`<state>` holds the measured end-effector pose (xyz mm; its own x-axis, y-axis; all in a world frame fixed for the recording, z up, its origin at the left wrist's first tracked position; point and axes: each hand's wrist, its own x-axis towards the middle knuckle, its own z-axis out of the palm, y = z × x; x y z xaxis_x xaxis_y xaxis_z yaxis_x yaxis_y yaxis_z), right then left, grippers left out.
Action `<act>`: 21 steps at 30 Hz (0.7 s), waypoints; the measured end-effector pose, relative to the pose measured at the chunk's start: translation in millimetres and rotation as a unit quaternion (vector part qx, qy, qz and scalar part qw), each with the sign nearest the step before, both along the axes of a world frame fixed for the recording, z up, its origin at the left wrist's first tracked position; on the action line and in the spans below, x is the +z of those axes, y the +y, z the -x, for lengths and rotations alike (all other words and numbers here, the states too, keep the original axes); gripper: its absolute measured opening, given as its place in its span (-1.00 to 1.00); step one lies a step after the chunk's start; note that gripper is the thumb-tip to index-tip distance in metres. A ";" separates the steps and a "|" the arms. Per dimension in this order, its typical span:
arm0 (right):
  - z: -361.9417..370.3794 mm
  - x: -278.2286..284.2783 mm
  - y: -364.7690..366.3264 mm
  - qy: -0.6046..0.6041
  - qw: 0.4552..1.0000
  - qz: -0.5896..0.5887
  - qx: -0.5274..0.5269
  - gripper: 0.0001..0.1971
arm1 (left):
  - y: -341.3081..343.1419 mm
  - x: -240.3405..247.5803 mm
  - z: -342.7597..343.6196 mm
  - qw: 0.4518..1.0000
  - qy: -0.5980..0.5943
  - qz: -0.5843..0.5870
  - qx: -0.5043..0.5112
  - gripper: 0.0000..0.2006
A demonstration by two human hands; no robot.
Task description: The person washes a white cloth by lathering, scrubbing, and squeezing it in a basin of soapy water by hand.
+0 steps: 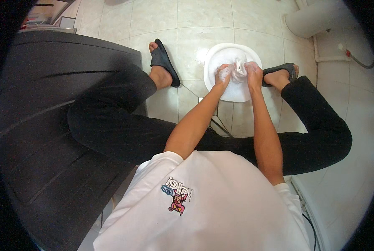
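A white basin (225, 46) filled with foamy water (236, 93) stands on the floor between my feet. Over it, a wet, bunched white cloth (239, 70) is stretched between my two hands. My left hand (224, 75), covered in suds, is closed on the cloth's left side. On the other side my right hand (254, 72) grips the same cloth, also with foam on its fingers. The cloth's lower part sinks into the suds, so its full shape is hidden.
A dark ridged cabinet (65, 77) fills the left side. My slippered left foot (164, 65) and right foot (281, 74) flank the basin on the tiled floor (203, 14). At the upper right are a thick white pipe (314, 21) and a hose (360, 60) by the wall.
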<state>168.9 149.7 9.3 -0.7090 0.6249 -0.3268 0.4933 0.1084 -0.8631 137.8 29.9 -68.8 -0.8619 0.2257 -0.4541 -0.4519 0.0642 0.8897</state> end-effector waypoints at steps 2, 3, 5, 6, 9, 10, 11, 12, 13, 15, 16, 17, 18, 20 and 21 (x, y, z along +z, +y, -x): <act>0.1 -2.4 1.7 0.016 1.000 0.025 -0.001 -0.72 | -0.7 5.0 6.7 0.997 -0.069 0.003 -0.023 -0.68; -1.2 -4.9 6.4 0.054 0.998 0.033 0.013 -0.73 | -0.1 8.4 8.6 0.989 -0.139 0.006 -0.048 -0.70; -1.8 -5.1 8.2 0.090 0.995 0.043 0.028 -0.74 | -5.1 12.5 7.0 0.991 -0.128 -0.010 -0.049 -0.70; -0.9 -2.5 6.8 0.107 0.992 0.059 0.030 -0.76 | -8.3 13.2 4.8 0.992 -0.116 -0.026 -0.049 -0.71; 1.0 0.1 4.7 0.144 0.987 0.070 0.013 -0.80 | -10.3 14.3 0.4 0.988 -0.150 -0.027 -0.006 -0.73; 1.7 -0.2 4.1 0.162 0.984 0.067 -0.006 -0.81 | -10.9 14.1 0.9 0.988 -0.149 -0.027 -0.006 -0.73; 2.3 -1.2 5.1 0.164 0.984 0.067 -0.004 -0.81 | -12.6 13.7 2.2 0.982 -0.178 -0.053 0.038 -0.75; 2.6 -1.7 7.1 0.159 0.984 0.073 -0.001 -0.82 | -13.9 13.2 4.2 0.972 -0.205 -0.079 0.083 -0.76; 3.1 -2.7 7.7 0.155 0.985 0.080 0.003 -0.82 | -15.0 12.5 8.0 0.972 -0.203 -0.079 0.085 -0.76; -4.0 -12.9 11.7 0.153 0.984 0.093 0.011 -0.82 | -7.6 23.4 14.7 0.902 -0.384 -0.180 0.079 -0.80; -7.6 -17.4 14.6 0.153 0.982 0.108 0.022 -0.82 | -2.6 29.7 12.3 0.901 -0.386 -0.180 0.075 -0.80; -6.9 -16.3 11.8 0.153 0.982 0.109 0.023 -0.82 | -2.1 30.0 7.0 0.932 -0.321 -0.166 0.039 -0.79; -6.7 -15.6 8.6 0.138 0.982 0.123 0.032 -0.80 | -1.1 29.9 3.4 0.955 -0.254 -0.151 0.002 -0.78; 0.8 -8.2 -0.9 0.128 0.981 0.141 0.050 -0.77 | -9.2 16.5 4.6 0.959 -0.231 -0.165 0.020 -0.77; 2.3 -7.9 -1.9 0.057 0.995 0.073 0.032 -0.74 | -10.5 12.4 4.2 0.960 -0.213 -0.181 0.031 -0.76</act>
